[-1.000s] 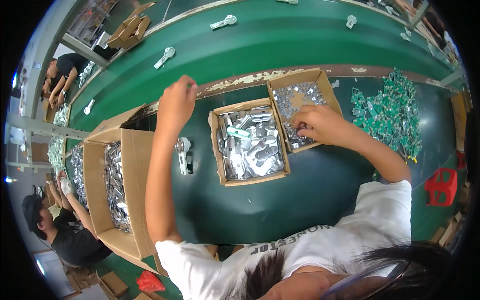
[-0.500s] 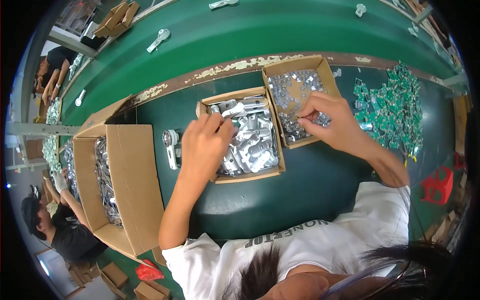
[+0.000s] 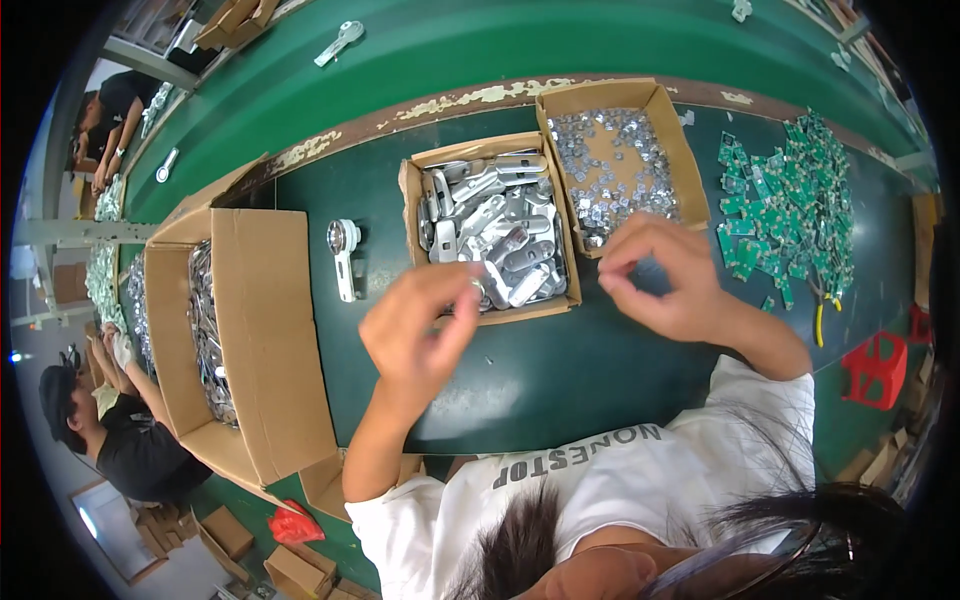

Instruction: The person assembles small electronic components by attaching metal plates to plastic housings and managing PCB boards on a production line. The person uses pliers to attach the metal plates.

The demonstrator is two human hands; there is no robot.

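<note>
Left hand (image 3: 402, 335) by near-left corner of carton (image 3: 412, 220) of silver casings (image 3: 528, 256); grip narrow, contents blurred, cannot tell. Right hand (image 3: 690, 290) near shallower box (image 3: 682, 140) of small metal pieces (image 3: 608, 195), fingertips pinched (any piece hidden). Containers adjoin on bench (image 3: 520, 385), probably for short reach.

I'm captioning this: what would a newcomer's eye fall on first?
Probably the cardboard box of shiny metal parts near the centre, with the left hand by its near-left corner. Then the heap of green circuit boards farther right, past a second box of small metal pieces with the right hand at its near edge.
</note>
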